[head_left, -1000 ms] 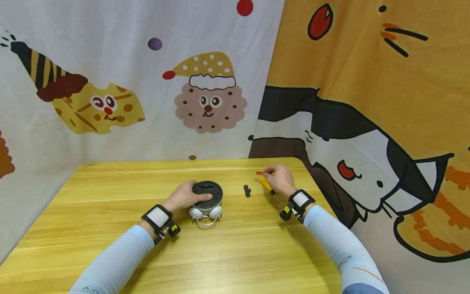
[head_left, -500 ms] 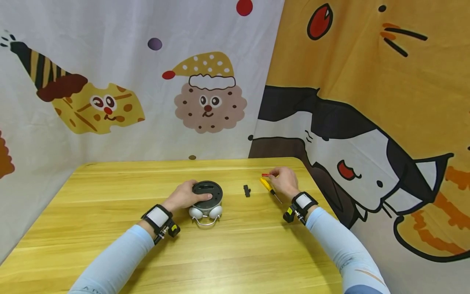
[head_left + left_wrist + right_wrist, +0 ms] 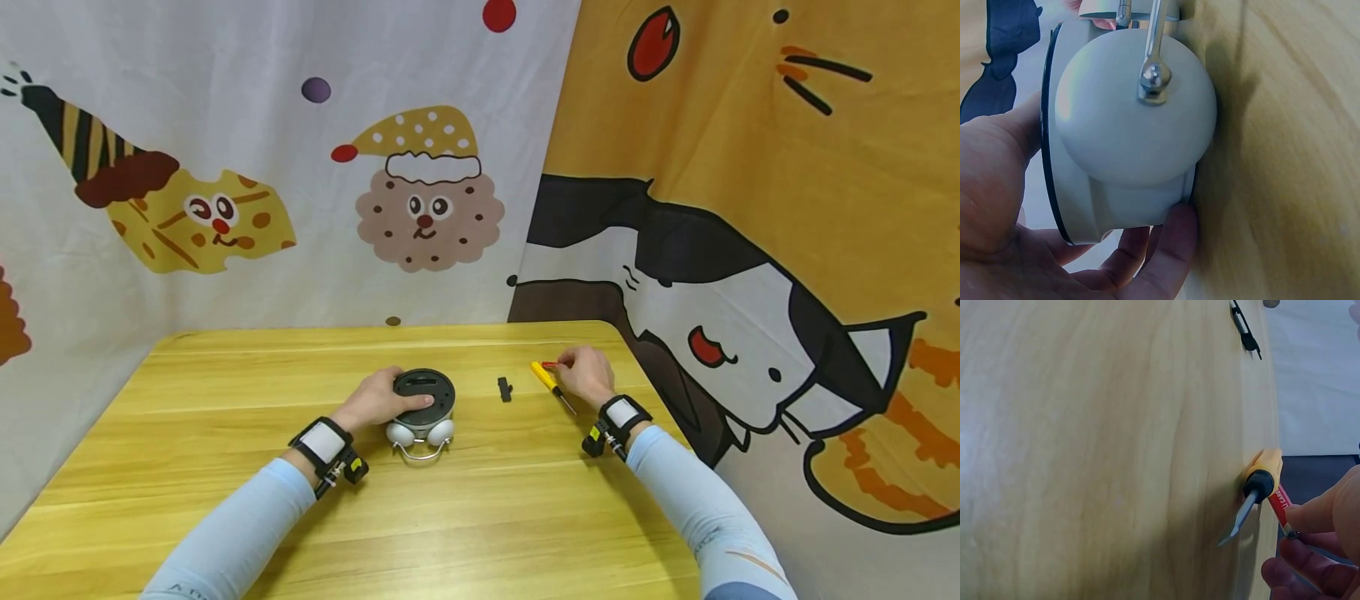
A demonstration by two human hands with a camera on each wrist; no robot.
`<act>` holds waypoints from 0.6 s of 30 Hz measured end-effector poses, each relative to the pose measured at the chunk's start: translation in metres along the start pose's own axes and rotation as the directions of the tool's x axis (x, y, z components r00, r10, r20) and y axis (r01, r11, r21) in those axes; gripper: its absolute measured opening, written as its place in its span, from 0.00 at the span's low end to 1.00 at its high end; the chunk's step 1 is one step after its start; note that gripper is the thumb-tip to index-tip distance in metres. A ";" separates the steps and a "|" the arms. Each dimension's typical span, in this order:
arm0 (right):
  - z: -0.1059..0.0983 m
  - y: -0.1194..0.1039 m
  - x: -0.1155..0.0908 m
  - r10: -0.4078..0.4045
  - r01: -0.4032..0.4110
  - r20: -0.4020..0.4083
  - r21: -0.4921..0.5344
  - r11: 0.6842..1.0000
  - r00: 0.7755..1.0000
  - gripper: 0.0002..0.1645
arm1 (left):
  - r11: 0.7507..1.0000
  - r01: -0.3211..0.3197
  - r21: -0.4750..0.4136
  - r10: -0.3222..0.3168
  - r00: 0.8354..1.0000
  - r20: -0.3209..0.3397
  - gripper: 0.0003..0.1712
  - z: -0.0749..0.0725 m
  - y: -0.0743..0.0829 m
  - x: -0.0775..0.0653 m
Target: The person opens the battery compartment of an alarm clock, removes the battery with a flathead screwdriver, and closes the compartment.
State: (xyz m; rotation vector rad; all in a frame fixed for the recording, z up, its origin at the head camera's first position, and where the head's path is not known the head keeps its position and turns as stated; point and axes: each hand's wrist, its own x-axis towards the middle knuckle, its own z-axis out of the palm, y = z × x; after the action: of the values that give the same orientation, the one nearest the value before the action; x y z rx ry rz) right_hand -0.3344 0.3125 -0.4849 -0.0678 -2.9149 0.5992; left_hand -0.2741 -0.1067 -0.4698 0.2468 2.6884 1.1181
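A white twin-bell alarm clock point(image 3: 442, 400) lies face down, its black back up with a slot showing in it. My left hand point(image 3: 377, 402) grips its side, thumb across the back, and in the left wrist view the fingers curl under its body near a rounded bell point(image 3: 1135, 112). Thumb and fingers of my right hand point(image 3: 587, 375) pinch one end of a small red battery point(image 3: 1279, 503). Just beside it lies a screwdriver point(image 3: 543, 377) with a yellow handle, which overlaps the battery's far end in the right wrist view.
Between the clock and the screwdriver lies a small black plastic cover point(image 3: 505, 389). The wooden table point(image 3: 465, 517) ends at a back edge close beyond the right hand. A cartoon-printed curtain point(image 3: 247, 292) hangs behind and to the right.
My right hand has shifted right and slightly nearer with the battery, over to the screwdriver's right side. The left hand and clock have stayed put.
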 end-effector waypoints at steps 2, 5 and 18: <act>0.000 0.001 0.000 -0.001 0.001 0.005 -0.009 1.000 1.000 0.12 | 1.000 0.000 -0.001 0.000 1.000 0.001 0.59 0.000 0.000 0.000; 0.001 0.002 0.001 -0.001 0.002 0.020 -0.031 1.000 1.000 0.11 | 1.000 -0.001 -0.005 0.001 1.000 0.001 0.59 0.001 -0.001 0.001; 0.004 -0.001 0.002 0.024 -0.016 0.073 -0.099 0.995 0.997 0.11 | 1.000 0.002 -0.013 -0.002 1.000 -0.001 0.59 0.001 -0.004 0.002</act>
State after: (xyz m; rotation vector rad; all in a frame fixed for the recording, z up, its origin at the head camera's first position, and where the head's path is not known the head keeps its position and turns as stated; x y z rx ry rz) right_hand -0.3368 0.3106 -0.4879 -0.0888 -3.0180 0.4707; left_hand -0.2764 -0.1081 -0.4731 0.2417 2.6805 1.1356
